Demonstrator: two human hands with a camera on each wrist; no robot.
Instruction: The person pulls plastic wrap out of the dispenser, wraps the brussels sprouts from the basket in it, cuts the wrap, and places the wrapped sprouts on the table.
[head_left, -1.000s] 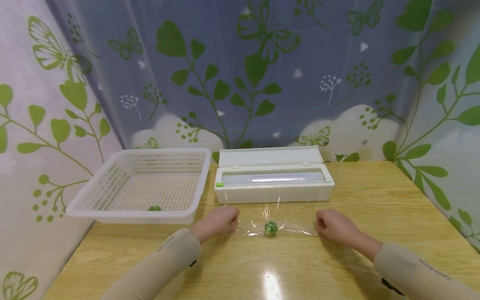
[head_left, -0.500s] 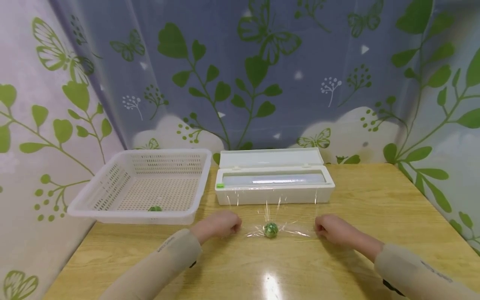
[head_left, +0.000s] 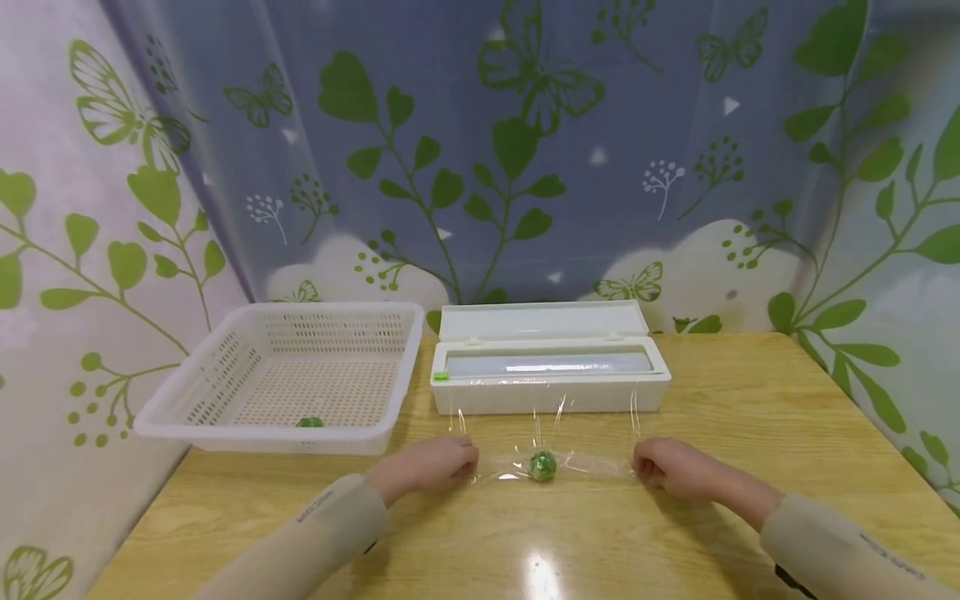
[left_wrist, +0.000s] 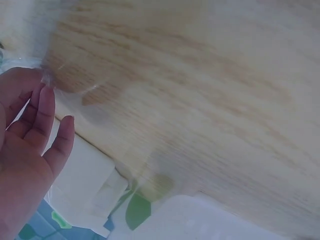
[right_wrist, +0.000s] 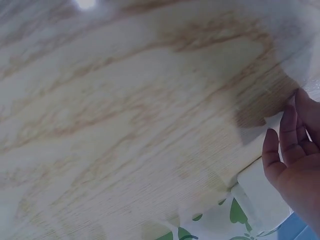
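Cling film (head_left: 596,466) is pinched in the fingers of the left hand (head_left: 431,464) and right hand (head_left: 673,467), reaching beyond them to a lid-open white dispenser (head_left: 551,397). Between the 2 hands' fingers sits a green ball (head_left: 542,466), film creased around it; beyond the left fingers, leftward, stands a white plastic basket (head_left: 255,435).

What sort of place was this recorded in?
Probably an indoor tabletop workspace, perhaps set up for recording: leaf-and-butterfly curtains stand behind and beside a wooden table, and an open film box sits on it.
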